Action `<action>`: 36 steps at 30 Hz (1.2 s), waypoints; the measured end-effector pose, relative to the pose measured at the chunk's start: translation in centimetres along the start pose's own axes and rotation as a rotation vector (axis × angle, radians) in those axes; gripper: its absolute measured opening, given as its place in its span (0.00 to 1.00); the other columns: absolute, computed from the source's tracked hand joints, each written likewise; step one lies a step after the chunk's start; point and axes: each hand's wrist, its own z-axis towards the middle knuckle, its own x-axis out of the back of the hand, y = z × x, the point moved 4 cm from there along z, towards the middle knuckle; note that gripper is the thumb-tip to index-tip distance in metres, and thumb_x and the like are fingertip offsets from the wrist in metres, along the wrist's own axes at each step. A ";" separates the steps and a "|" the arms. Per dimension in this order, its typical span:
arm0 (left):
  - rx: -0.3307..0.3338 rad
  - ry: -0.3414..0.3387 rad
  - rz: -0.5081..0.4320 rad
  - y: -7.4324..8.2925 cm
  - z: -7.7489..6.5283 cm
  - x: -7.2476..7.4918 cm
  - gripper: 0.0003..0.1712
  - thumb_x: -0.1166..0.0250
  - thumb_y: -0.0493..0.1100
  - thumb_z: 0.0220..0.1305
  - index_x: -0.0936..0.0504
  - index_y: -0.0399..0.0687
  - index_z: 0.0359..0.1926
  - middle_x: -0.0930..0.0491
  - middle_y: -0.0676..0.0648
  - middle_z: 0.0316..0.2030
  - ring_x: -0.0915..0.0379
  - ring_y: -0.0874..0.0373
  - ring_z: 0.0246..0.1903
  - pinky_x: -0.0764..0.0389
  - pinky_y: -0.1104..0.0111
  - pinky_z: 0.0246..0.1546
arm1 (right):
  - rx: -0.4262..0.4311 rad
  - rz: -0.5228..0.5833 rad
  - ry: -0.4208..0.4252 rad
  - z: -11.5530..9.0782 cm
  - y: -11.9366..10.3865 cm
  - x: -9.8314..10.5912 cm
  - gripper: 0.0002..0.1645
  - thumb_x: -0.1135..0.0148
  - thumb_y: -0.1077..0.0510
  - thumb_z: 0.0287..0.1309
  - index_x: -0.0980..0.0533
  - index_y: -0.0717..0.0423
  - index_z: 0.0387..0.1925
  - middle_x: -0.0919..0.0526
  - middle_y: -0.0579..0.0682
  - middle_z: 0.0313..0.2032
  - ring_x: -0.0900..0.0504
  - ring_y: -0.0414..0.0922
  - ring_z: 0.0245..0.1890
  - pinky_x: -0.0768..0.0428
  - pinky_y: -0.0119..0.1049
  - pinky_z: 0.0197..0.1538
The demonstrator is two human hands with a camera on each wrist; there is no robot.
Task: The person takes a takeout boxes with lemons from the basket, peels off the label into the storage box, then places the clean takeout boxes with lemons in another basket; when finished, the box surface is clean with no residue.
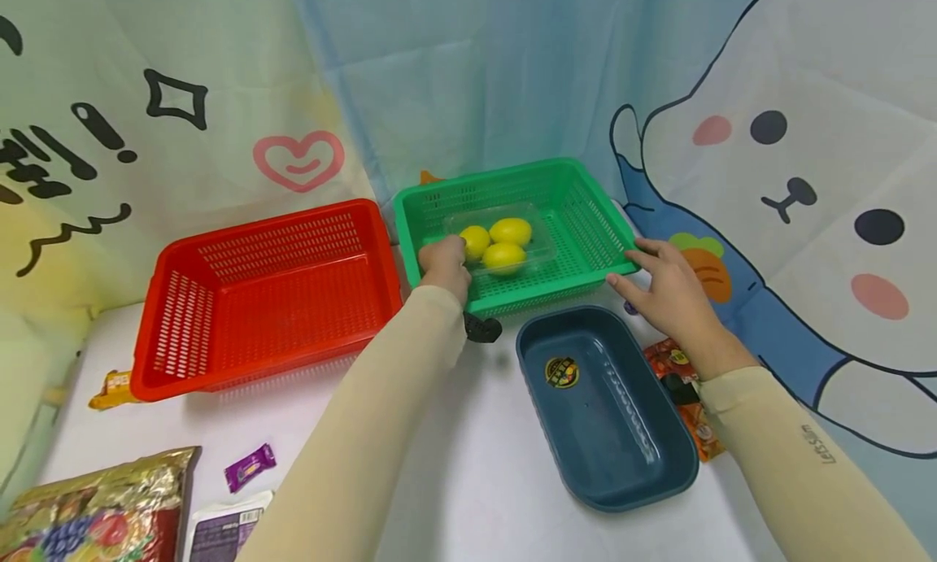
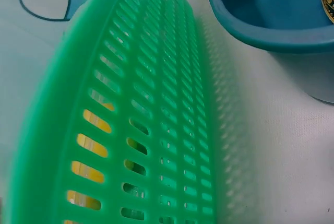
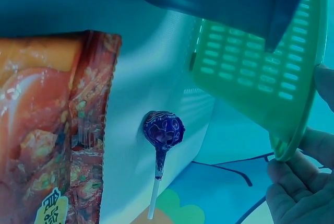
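Note:
Toward the back stands a green perforated basket (image 1: 586,220). In it sits a clear plastic tray (image 1: 542,237) holding three yellow lemons (image 1: 504,258). At the basket's front left corner my left hand (image 1: 445,267) grips the rim with curled fingers; its fingertips are hidden, and the left wrist view shows only the basket wall (image 2: 151,109) up close. My right hand (image 1: 669,289) holds the basket's right front corner. Fingers (image 3: 295,174) show around that corner's rim in the right wrist view.
A red basket (image 1: 293,302) stands left. A blue tub (image 1: 607,416) sits before the green basket. Beside the tub lie a red food packet (image 3: 52,130) and a purple lollipop (image 3: 164,130). Front left are a purple candy (image 1: 250,467) and a gold fruit bag (image 1: 102,505).

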 end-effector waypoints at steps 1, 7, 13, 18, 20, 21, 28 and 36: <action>0.002 -0.004 -0.004 0.0 0.0 0.0 0.35 0.36 0.32 0.65 0.34 0.36 0.71 0.30 0.45 0.58 0.39 0.52 0.52 0.23 0.65 0.62 | 0.006 0.000 0.000 0.1 0.0 -0.1 0.40 0.36 0.47 0.72 0.32 0.71 0.72 0.40 0.70 0.77 0.41 0.70 0.76 0.37 0.71 0.74; 0.017 -0.025 0.011 0.4 -0.1 0.1 0.42 0.35 0.32 0.67 0.42 0.39 0.78 0.35 0.42 0.72 0.38 0.50 0.61 0.25 0.61 0.70 | 0.027 -0.002 0.001 0.6 0.2 -0.4 0.41 0.36 0.45 0.72 0.32 0.71 0.72 0.40 0.71 0.77 0.41 0.71 0.75 0.37 0.72 0.73; -0.034 -0.112 0.139 1.3 -1.3 0.2 0.46 0.35 0.40 0.71 0.47 0.43 0.82 0.43 0.43 0.79 0.44 0.48 0.77 0.35 0.57 0.79 | 0.050 -0.014 -0.008 1.5 0.6 -0.7 0.42 0.37 0.44 0.73 0.33 0.71 0.72 0.40 0.72 0.76 0.41 0.72 0.75 0.37 0.73 0.72; -0.123 -0.232 0.264 2.4 -3.3 0.4 0.44 0.36 0.49 0.73 0.46 0.50 0.83 0.46 0.45 0.82 0.49 0.46 0.81 0.40 0.50 0.81 | 0.067 -0.019 -0.005 2.3 1.2 -0.7 0.42 0.37 0.44 0.73 0.33 0.71 0.72 0.40 0.73 0.76 0.41 0.73 0.74 0.38 0.74 0.72; -0.166 -0.286 0.297 3.1 -4.1 0.7 0.43 0.36 0.51 0.74 0.44 0.51 0.82 0.45 0.46 0.82 0.48 0.46 0.81 0.40 0.49 0.81 | 0.079 -0.022 0.004 2.6 1.4 -0.6 0.41 0.37 0.44 0.73 0.33 0.72 0.72 0.40 0.73 0.75 0.41 0.74 0.74 0.38 0.75 0.71; -0.187 -0.311 0.311 3.6 -4.5 1.0 0.42 0.37 0.52 0.74 0.43 0.51 0.82 0.44 0.47 0.82 0.48 0.46 0.81 0.41 0.48 0.81 | 0.087 -0.025 0.009 2.7 1.4 -0.6 0.41 0.37 0.45 0.73 0.32 0.73 0.71 0.39 0.74 0.75 0.41 0.74 0.73 0.37 0.75 0.71; -0.333 -0.427 0.417 6.7 -6.3 4.6 0.40 0.38 0.56 0.75 0.40 0.56 0.81 0.41 0.52 0.81 0.45 0.52 0.80 0.41 0.51 0.81 | 0.086 -0.054 -0.023 3.0 2.8 -0.4 0.43 0.39 0.42 0.74 0.34 0.73 0.72 0.41 0.75 0.75 0.42 0.75 0.73 0.38 0.76 0.70; -0.444 -0.426 0.589 8.7 -7.1 10.4 0.41 0.37 0.57 0.73 0.41 0.61 0.81 0.41 0.56 0.80 0.48 0.53 0.80 0.36 0.49 0.80 | 0.019 -0.112 -0.073 2.1 4.4 0.7 0.48 0.45 0.34 0.74 0.37 0.69 0.75 0.44 0.76 0.76 0.44 0.77 0.73 0.40 0.79 0.68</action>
